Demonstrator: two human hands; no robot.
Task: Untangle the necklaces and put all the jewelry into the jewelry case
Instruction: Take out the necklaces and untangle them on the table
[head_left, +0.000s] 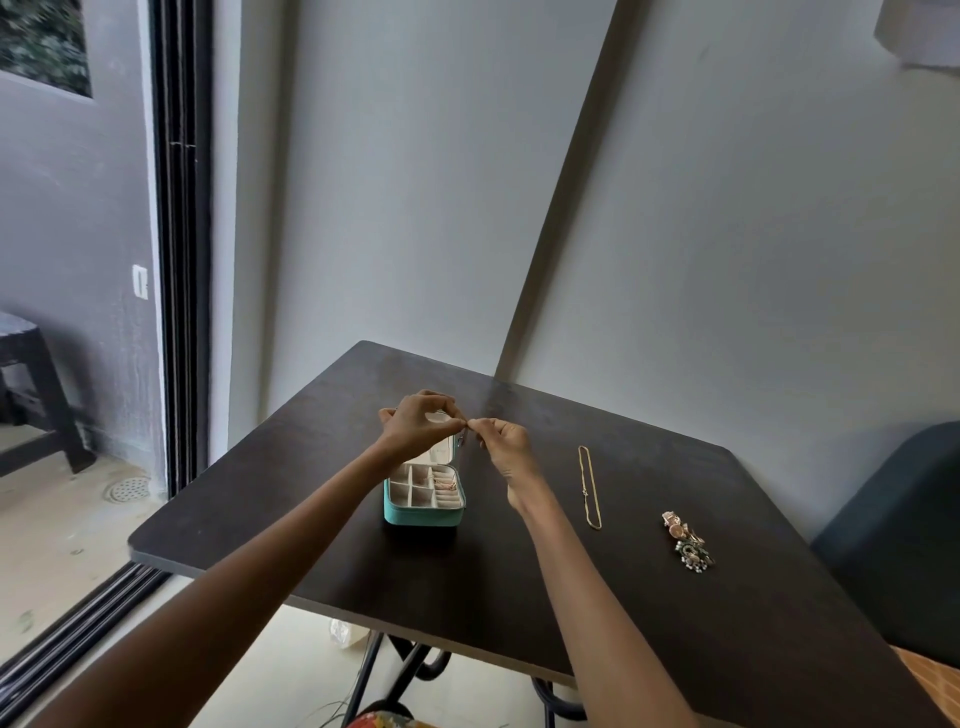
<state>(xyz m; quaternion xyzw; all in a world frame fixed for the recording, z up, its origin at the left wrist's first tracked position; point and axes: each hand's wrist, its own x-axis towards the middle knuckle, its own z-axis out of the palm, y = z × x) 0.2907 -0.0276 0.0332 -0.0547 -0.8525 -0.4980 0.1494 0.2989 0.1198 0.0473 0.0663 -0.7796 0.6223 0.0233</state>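
A small teal jewelry case (422, 515) stands open on the dark table (311, 467), its pale compartments showing a few pink-gold pieces. Above its lid my left hand (415, 428) and my right hand (501, 441) meet fingertip to fingertip, pinching something thin between them; it is too fine to make out, likely a chain. A gold necklace (589, 486) lies stretched out straight on the table to the right of my right hand. Farther right sits a small heap of earrings and other jewelry (688, 540).
The table stands against a grey wall. A dark blue chair (893, 530) is at the table's right edge. On the left, a sliding door frame (182, 234) opens to a balcony with a dark stool (31, 384).
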